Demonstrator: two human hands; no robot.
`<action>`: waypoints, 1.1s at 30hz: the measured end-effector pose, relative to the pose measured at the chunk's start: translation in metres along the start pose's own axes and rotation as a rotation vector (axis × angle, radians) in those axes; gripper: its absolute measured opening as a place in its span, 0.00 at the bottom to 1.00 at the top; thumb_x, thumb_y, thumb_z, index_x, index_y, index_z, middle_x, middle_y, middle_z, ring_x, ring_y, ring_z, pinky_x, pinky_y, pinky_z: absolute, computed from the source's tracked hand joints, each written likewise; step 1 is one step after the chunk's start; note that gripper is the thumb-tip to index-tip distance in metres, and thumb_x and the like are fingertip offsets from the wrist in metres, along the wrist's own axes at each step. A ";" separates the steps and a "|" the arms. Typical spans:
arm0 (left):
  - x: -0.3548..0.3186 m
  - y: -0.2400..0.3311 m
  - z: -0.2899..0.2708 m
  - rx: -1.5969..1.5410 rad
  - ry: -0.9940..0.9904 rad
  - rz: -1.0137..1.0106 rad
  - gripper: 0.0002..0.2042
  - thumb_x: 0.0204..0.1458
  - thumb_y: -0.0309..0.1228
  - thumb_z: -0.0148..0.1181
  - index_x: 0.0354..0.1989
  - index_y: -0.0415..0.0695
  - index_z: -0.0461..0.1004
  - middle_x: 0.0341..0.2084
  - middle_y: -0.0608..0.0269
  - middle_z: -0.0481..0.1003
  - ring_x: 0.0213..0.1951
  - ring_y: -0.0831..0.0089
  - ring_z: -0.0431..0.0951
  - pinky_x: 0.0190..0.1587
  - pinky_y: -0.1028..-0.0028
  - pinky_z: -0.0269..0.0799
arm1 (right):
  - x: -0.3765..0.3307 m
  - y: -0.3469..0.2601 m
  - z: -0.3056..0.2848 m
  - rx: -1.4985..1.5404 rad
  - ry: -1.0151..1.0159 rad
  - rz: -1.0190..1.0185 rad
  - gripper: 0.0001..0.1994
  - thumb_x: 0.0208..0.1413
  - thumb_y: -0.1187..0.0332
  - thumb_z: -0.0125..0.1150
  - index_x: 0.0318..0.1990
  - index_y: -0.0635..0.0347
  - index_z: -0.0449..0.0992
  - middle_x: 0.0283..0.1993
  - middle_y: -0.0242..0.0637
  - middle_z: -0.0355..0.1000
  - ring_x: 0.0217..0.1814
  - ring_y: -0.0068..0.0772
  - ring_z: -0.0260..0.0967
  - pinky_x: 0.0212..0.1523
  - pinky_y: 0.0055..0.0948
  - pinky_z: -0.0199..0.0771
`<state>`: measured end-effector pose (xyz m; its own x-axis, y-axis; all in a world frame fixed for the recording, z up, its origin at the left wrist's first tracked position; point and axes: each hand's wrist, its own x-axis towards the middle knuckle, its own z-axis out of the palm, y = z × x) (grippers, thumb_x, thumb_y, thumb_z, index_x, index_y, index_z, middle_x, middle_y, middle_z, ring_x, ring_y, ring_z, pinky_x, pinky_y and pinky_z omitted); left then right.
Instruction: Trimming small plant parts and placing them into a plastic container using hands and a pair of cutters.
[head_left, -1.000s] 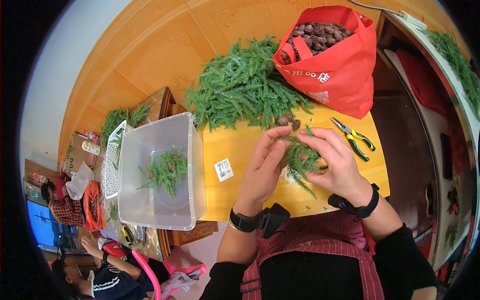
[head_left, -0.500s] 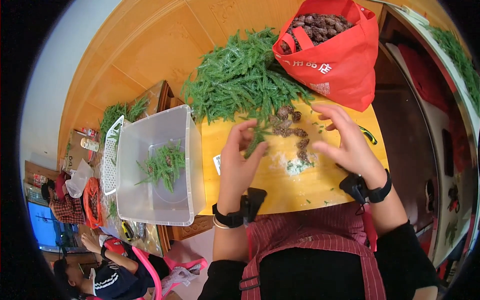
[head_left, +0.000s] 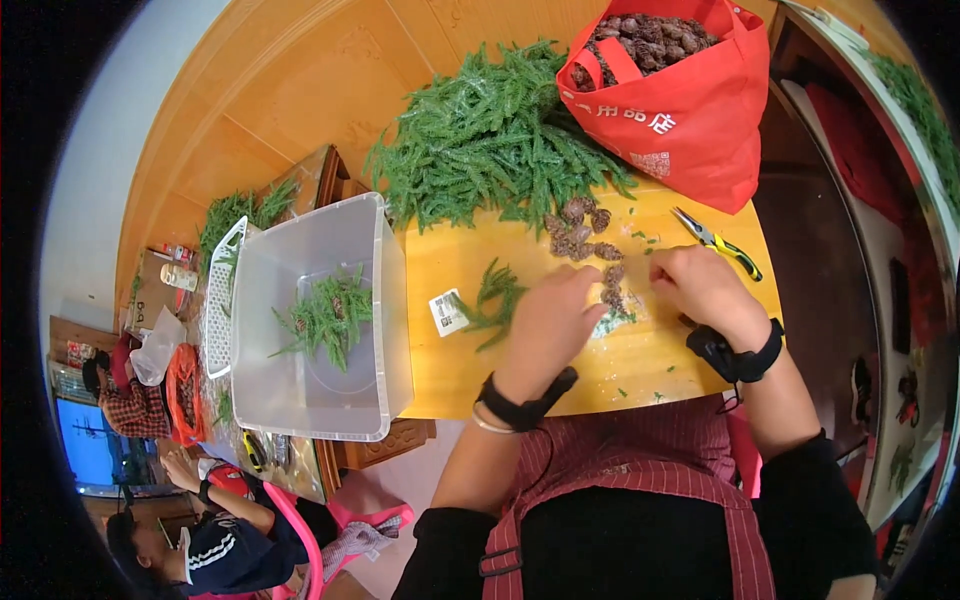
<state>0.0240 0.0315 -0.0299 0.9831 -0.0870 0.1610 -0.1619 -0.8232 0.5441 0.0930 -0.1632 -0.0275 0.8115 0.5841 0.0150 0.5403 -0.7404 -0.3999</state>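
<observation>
Just left of the small cluster of pine cones (head_left: 573, 240), my left hand (head_left: 558, 325) is closed, fingers bent down beside the lowest cones. Its back hides whatever its fingertips hold. My right hand (head_left: 700, 288) is closed too, on the right side of the cones, thumb and fingers pressed together; anything between them is too small to make out. A green artificial pine sprig (head_left: 492, 300) lies on the yellow table (head_left: 450, 375) to the left of my left hand, partly over a white label (head_left: 447, 312). White powder and green bits lie between my hands.
Yellow-handled pliers (head_left: 722, 246) lie beyond my right hand. A heap of green sprigs (head_left: 490, 140) and a red bag (head_left: 680, 130) full of pine cones stand at the back. At left, a clear plastic bin (head_left: 385, 300) holds a sprig with cones. Another person (head_left: 235, 545) sits lower left.
My left hand has let go of the green sprig, now on the table, and moved right toward the cones. My right hand's fingers have closed. The pliers show more fully.
</observation>
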 end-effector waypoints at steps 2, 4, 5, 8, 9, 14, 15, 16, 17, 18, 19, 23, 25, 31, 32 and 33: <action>0.006 0.000 0.016 0.029 -0.119 -0.011 0.14 0.39 0.35 0.63 0.31 0.41 0.70 0.25 0.53 0.72 0.29 0.56 0.73 0.30 0.64 0.68 | -0.004 -0.001 -0.005 -0.071 -0.021 0.030 0.06 0.40 0.67 0.57 0.25 0.57 0.74 0.23 0.41 0.70 0.29 0.44 0.69 0.31 0.36 0.68; 0.013 -0.002 0.033 0.065 -0.111 -0.023 0.13 0.38 0.35 0.63 0.28 0.40 0.70 0.23 0.53 0.72 0.27 0.55 0.72 0.28 0.63 0.68 | -0.011 0.006 -0.009 -0.267 -0.239 0.105 0.06 0.38 0.64 0.59 0.23 0.55 0.75 0.22 0.38 0.71 0.29 0.41 0.70 0.30 0.35 0.68; 0.016 -0.004 0.039 0.105 -0.100 -0.040 0.13 0.38 0.36 0.63 0.26 0.40 0.69 0.21 0.52 0.71 0.25 0.55 0.72 0.26 0.63 0.67 | -0.014 0.013 -0.008 -0.267 -0.238 0.113 0.06 0.38 0.64 0.59 0.23 0.55 0.75 0.22 0.38 0.71 0.29 0.41 0.70 0.30 0.35 0.68; 0.020 -0.009 0.051 0.129 -0.113 -0.026 0.14 0.36 0.37 0.64 0.23 0.39 0.69 0.19 0.52 0.71 0.24 0.54 0.72 0.26 0.62 0.67 | -0.020 0.026 -0.003 -0.203 -0.164 0.068 0.07 0.36 0.63 0.61 0.23 0.53 0.76 0.22 0.36 0.71 0.29 0.40 0.70 0.30 0.35 0.68; 0.021 -0.010 0.053 0.129 -0.118 -0.024 0.14 0.36 0.37 0.64 0.23 0.39 0.69 0.19 0.52 0.71 0.24 0.54 0.72 0.26 0.62 0.67 | -0.019 0.028 -0.005 -0.177 -0.183 0.078 0.06 0.36 0.63 0.61 0.23 0.53 0.76 0.22 0.37 0.71 0.29 0.40 0.70 0.30 0.35 0.68; 0.020 -0.012 0.048 0.017 -0.030 -0.001 0.12 0.36 0.31 0.63 0.26 0.40 0.67 0.23 0.54 0.72 0.28 0.58 0.74 0.29 0.65 0.68 | -0.007 0.041 0.002 -0.096 -0.176 0.077 0.06 0.37 0.64 0.61 0.24 0.54 0.76 0.23 0.38 0.71 0.29 0.41 0.70 0.31 0.35 0.68; 0.019 -0.015 0.045 0.019 -0.030 -0.002 0.12 0.36 0.31 0.63 0.26 0.40 0.67 0.23 0.54 0.72 0.28 0.58 0.74 0.29 0.65 0.68 | -0.005 0.041 0.002 -0.038 -0.115 0.070 0.06 0.39 0.66 0.60 0.24 0.57 0.75 0.22 0.39 0.71 0.28 0.38 0.70 0.30 0.33 0.68; 0.019 -0.016 0.042 -0.079 -0.004 0.000 0.12 0.36 0.30 0.63 0.28 0.41 0.67 0.24 0.56 0.72 0.29 0.62 0.74 0.29 0.68 0.68 | -0.003 0.041 0.001 0.017 -0.052 0.065 0.05 0.41 0.68 0.59 0.25 0.60 0.73 0.20 0.39 0.70 0.27 0.35 0.70 0.29 0.31 0.68; 0.019 -0.016 0.038 -0.178 0.022 0.001 0.12 0.37 0.28 0.62 0.30 0.41 0.66 0.25 0.58 0.72 0.31 0.65 0.75 0.29 0.71 0.68 | 0.000 0.041 -0.002 0.016 -0.051 0.065 0.05 0.41 0.68 0.59 0.25 0.60 0.73 0.20 0.39 0.70 0.27 0.35 0.70 0.29 0.31 0.68; 0.017 -0.015 0.034 -0.177 0.023 0.002 0.12 0.37 0.28 0.62 0.30 0.41 0.66 0.25 0.58 0.72 0.31 0.65 0.75 0.29 0.71 0.68 | 0.003 0.040 -0.005 0.143 -0.003 0.112 0.04 0.45 0.71 0.56 0.26 0.62 0.71 0.19 0.39 0.69 0.26 0.31 0.70 0.28 0.27 0.68; 0.017 -0.009 0.027 -0.260 0.097 0.016 0.12 0.38 0.25 0.62 0.31 0.41 0.66 0.26 0.60 0.73 0.32 0.69 0.75 0.29 0.74 0.69 | 0.006 0.037 -0.008 0.269 0.046 0.161 0.04 0.49 0.73 0.53 0.28 0.64 0.69 0.19 0.38 0.68 0.25 0.26 0.70 0.27 0.24 0.67; 0.013 0.001 0.011 -0.718 0.159 -0.091 0.13 0.41 0.18 0.59 0.35 0.41 0.63 0.31 0.63 0.72 0.36 0.75 0.75 0.30 0.81 0.70 | 0.010 0.013 -0.030 0.552 0.240 0.173 0.03 0.55 0.75 0.47 0.31 0.65 0.65 0.22 0.35 0.68 0.25 0.20 0.68 0.27 0.18 0.67; 0.008 0.008 0.001 -0.901 0.152 -0.123 0.15 0.42 0.16 0.58 0.37 0.40 0.62 0.32 0.62 0.71 0.36 0.73 0.76 0.31 0.80 0.72 | 0.007 0.001 -0.037 0.973 0.442 0.044 0.02 0.57 0.75 0.44 0.34 0.63 0.63 0.28 0.36 0.69 0.27 0.22 0.69 0.28 0.17 0.68; 0.001 0.012 -0.004 -1.251 0.173 -0.072 0.16 0.41 0.13 0.57 0.38 0.38 0.61 0.33 0.57 0.70 0.35 0.67 0.76 0.32 0.77 0.74 | -0.013 -0.030 -0.043 1.578 0.395 0.044 0.03 0.56 0.72 0.48 0.38 0.57 0.63 0.33 0.35 0.70 0.31 0.19 0.68 0.31 0.14 0.68; 0.001 0.013 -0.005 -1.284 0.164 -0.045 0.16 0.40 0.12 0.57 0.38 0.38 0.61 0.33 0.57 0.70 0.35 0.67 0.76 0.32 0.76 0.75 | -0.015 -0.031 -0.038 1.709 0.335 0.045 0.04 0.56 0.71 0.48 0.38 0.56 0.63 0.34 0.35 0.70 0.31 0.18 0.68 0.31 0.14 0.68; 0.000 0.014 -0.005 -1.285 0.165 -0.043 0.16 0.40 0.12 0.57 0.38 0.38 0.61 0.33 0.57 0.70 0.35 0.67 0.76 0.32 0.76 0.75 | -0.016 -0.033 -0.031 1.752 0.294 0.042 0.04 0.56 0.70 0.49 0.38 0.54 0.63 0.35 0.34 0.71 0.33 0.19 0.69 0.31 0.13 0.68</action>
<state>0.0216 0.0226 -0.0178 0.9823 0.0713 0.1730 -0.1867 0.3098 0.9323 0.0695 -0.1586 0.0141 0.9326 0.3574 0.0497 -0.1675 0.5508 -0.8177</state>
